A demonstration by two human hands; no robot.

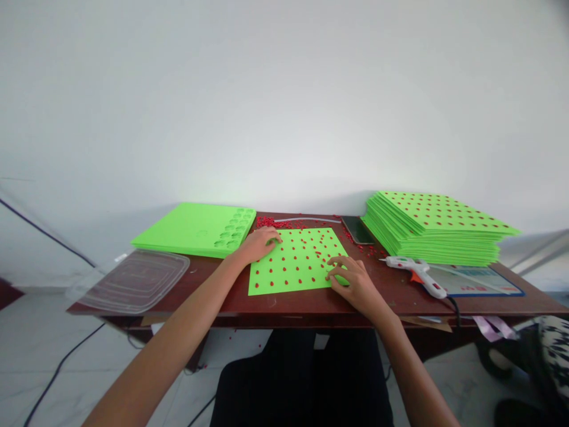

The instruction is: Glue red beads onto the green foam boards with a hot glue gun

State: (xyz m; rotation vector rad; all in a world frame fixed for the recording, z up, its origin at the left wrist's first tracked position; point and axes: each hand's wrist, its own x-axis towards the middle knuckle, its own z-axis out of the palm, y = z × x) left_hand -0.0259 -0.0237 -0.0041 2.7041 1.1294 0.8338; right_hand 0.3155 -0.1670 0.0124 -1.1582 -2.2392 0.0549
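Note:
A bright green sheet (291, 280) lies on the table in front of me, dotted with rows of small red pieces. My left hand (260, 243) rests on its far left corner, fingers loosely bent and slightly apart. Over the near right part of the sheet is my right hand (353, 281), its thumb and index finger brought together around a small red piece (328, 277) at the sheet's right side. Several loose red pieces (318, 254) lie between the rows close to this hand. More red pieces (267, 222) are heaped on the table behind the sheet.
Left stand stacked plain green sheets (191, 222) and a clear plastic lid (137, 279). Right are a tall stack of red-dotted green sheets (435, 237), a phone (358, 230) and a white glue gun (418, 273) with a cord. A white strip (306, 220) lies behind, near the wall.

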